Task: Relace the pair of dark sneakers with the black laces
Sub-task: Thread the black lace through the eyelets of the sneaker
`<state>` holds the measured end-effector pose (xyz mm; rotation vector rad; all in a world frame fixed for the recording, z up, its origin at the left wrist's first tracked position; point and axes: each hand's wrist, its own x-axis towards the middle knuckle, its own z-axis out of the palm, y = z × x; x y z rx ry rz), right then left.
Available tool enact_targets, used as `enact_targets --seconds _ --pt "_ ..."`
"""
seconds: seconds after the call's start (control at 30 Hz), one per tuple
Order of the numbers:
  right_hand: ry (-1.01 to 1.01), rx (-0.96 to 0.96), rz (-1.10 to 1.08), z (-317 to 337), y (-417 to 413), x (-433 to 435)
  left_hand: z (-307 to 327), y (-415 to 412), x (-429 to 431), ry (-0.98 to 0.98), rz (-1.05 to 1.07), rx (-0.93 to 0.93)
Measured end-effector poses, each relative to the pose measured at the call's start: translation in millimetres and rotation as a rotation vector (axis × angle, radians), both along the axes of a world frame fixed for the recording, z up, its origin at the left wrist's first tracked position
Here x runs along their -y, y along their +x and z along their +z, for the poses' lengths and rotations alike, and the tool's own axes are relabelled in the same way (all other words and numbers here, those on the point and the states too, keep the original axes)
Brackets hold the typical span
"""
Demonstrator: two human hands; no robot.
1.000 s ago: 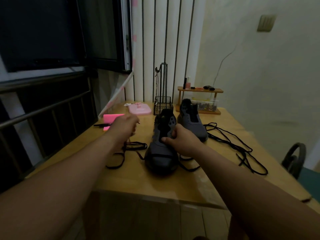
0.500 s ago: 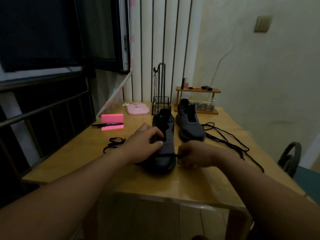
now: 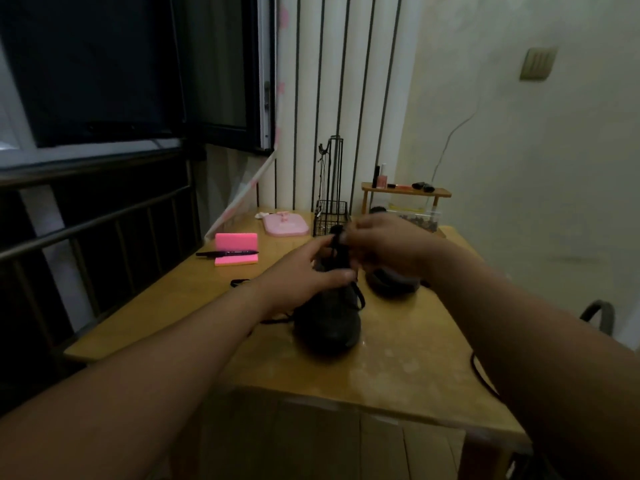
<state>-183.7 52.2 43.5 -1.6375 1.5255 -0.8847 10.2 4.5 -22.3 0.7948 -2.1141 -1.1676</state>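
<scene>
Grips the near sneaker (image 3: 327, 323) with the left hand (image 3: 301, 284): thumb laid across the throat, fingers reaching up along the shoe's left side toward the collar. Pinches the black lace (image 3: 358, 296) in the fingertips of the right hand (image 3: 384, 245), raised above the collar of the same shoe. Up there, dark lace against dark shoe, hard to follow. Lower down, a slack loop of it hanging beside the tongue on the right. Both grips closed: left on the shoe, right on the lace. Left fingertips just beside the right hand's pinch; touching or not, cannot tell in the dim light.

Near sneaker flat on its sole in the middle of the wooden bench (image 3: 398, 368), toe toward the wearer. Just behind and to the right, the second sneaker (image 3: 391, 284), only its rounded toe showing below the right hand. Left of the left wrist, a loose lace (image 3: 239, 282) on the bench, partly hidden by the forearm. At the right edge, a further dark strand (image 3: 477, 370) disappearing under the right forearm.

Toward the far left of the bench, a pink note block (image 3: 236, 242) with a black marker (image 3: 227, 253) lying across its front. Beyond that, a pink pad (image 3: 286, 226), then a black wire basket (image 3: 330, 220) against the striped wall, and a small wooden shelf (image 3: 405, 192) bearing little bottles. Dark window (image 3: 104, 64) at the left; part of a chair (image 3: 597, 317) at the right.
</scene>
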Motion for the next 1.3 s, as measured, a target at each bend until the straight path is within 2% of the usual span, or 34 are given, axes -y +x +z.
enact_targets --seconds 0.07,0.17,0.23,0.3,0.33,0.37,0.43,0.47,0.53,0.67,0.77,0.9,0.97,1.0,1.03,1.1,1.17,1.23,1.3 --pt "-0.074 0.083 0.062 19.3 28.3 10.6 12.8 3.2 5.6 0.072 -0.020 -0.149" --pt "-0.202 0.139 0.044 31.2 65.3 31.5 29.3 23.8 23.5 0.096 0.116 -0.292" --pt "-0.272 0.149 -0.004 31.8 84.1 45.2 33.8 46.3 39.1 0.064 0.267 -0.297" --pt "-0.313 0.044 -0.043 23.0 99.5 58.7 31.8 68.5 47.4 0.014 0.368 -0.252" --pt "-0.325 -0.094 -0.054 14.3 106.0 64.9 29.4 77.7 48.2 -0.033 0.383 -0.193" --pt "-0.324 -0.314 -0.047 3.9 111.2 72.1 24.6 86.0 48.8 -0.098 0.384 -0.075" --pt "-0.212 -0.820 0.030 -18.4 120.7 85.5 7.8 100.5 49.7 -0.195 0.349 0.334" --pt "-0.103 -0.991 0.084 -27.8 124.8 89.5 -3.1 108.0 50.7 -0.204 0.338 0.548" --pt "0.132 -1.126 0.135 -40.8 129.8 96.1 -19.7 121.6 52.8 -0.140 0.335 0.777" --pt "0.359 -1.370 0.253 -52.8 134.9 105.8 -35.8 134.9 55.7 -0.071 0.307 0.912" --pt "0.336 -1.276 0.275 -62.2 148.1 110.1 -42.6 129.5 59.8 -0.107 0.328 0.872" --pt "0.343 -0.792 0.188 -82.0 158.7 123.1 -52.4 117.9 67.7 -0.052 0.228 0.607" --pt "0.438 -0.516 0.131 -79.8 156.1 128.8 -45.9 116.2 66.1 0.015 0.176 0.566" --pt "0.466 -0.440 0.113 -75.4 154.2 128.8 -42.7 116.7 65.9 0.041 0.159 0.566" --pt "0.452 -0.447 0.095 -70.2 152.3 129.4 -41.7 118.6 67.3 0.063 0.149 0.587" --pt "0.318 -0.621 0.072 -61.9 147.2 131.3 -40.2 121.7 69.1 0.077 0.110 0.647" --pt "0.243 -0.663 0.106 -58.7 145.6 131.7 -38.3 126.0 69.3 0.051 0.090 0.696" --pt "0.377 -0.622 0.247 -60.0 146.2 129.6 -34.9 129.9 68.1 -0.009 0.080 0.768" --pt "0.496 -0.704 0.377 -63.8 150.6 125.5 -30.5 134.1 63.6 -0.086 0.102 0.892"
